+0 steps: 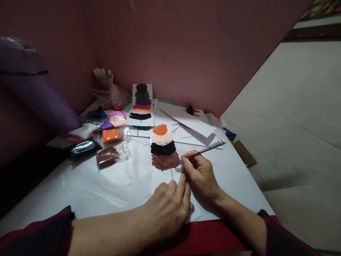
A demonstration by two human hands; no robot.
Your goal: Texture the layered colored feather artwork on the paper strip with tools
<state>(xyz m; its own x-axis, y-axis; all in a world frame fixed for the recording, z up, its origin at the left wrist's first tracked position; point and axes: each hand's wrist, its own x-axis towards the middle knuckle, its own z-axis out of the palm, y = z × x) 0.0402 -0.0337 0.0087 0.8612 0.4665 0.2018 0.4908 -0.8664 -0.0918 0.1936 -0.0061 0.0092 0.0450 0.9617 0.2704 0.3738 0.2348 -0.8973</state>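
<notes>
My right hand [199, 174] grips a fork [211, 145] with a striped handle slanting up to the right. Its tines point left, at the right edge of the brown clay band [165, 161]. Above that band run textured black [163, 148], pale pink [162, 138] and orange [160, 129] clay bands, all on a white paper sheet [160, 183]. My left hand [170, 204] rests low on this sheet with its fingers bent and pressed together, its fingertips close to my right hand. What lies under those fingers is hidden. A drawn line runs below the brown band.
Bags of orange [112, 135], brown [108, 156] and black clay [84, 149] lie left, with more behind. A finished-looking striped clay card [142, 111] stands at the back. Loose papers [183, 122] and keys [191, 111] lie behind right. A purple object [39, 96] stands far left.
</notes>
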